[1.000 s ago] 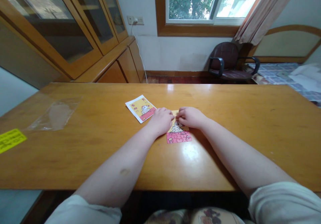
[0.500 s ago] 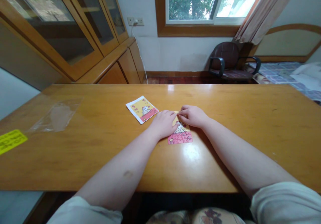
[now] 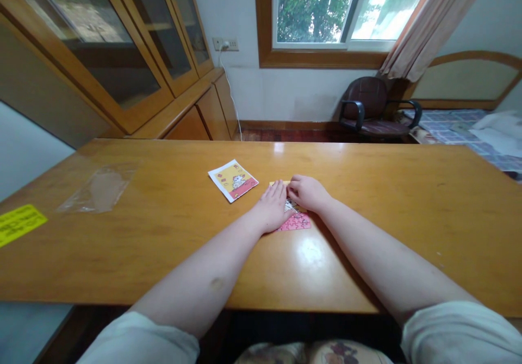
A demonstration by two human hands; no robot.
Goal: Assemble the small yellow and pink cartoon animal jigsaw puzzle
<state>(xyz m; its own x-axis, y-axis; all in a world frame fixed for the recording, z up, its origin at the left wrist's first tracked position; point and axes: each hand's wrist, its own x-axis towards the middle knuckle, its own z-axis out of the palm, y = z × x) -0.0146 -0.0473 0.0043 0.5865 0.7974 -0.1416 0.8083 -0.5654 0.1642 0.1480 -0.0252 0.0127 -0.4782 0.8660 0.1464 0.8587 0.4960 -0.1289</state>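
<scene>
A small jigsaw puzzle [image 3: 297, 222], pink at the bottom with a white cartoon figure and yellow above, lies on the wooden table in front of me. My left hand [image 3: 272, 205] rests flat over its left side, fingers stretched out, covering much of the picture. On the upper right part my right hand [image 3: 306, 192] is closed, its fingers curled down against the puzzle. Whatever its fingertips may hold is hidden. To the left of both hands lies a white-bordered picture card [image 3: 234, 181] with a similar yellow and pink design.
A clear plastic bag [image 3: 101, 190] lies at the table's left, with a bright yellow label [image 3: 20, 224] by the left edge. Behind the wooden table [image 3: 163, 244] stand a glass-fronted cabinet [image 3: 179, 89] and a brown armchair [image 3: 369, 106].
My left hand has flattened and straightened its fingers, covering more of the puzzle's lower left. My right hand has shifted slightly left. The view has tilted a little.
</scene>
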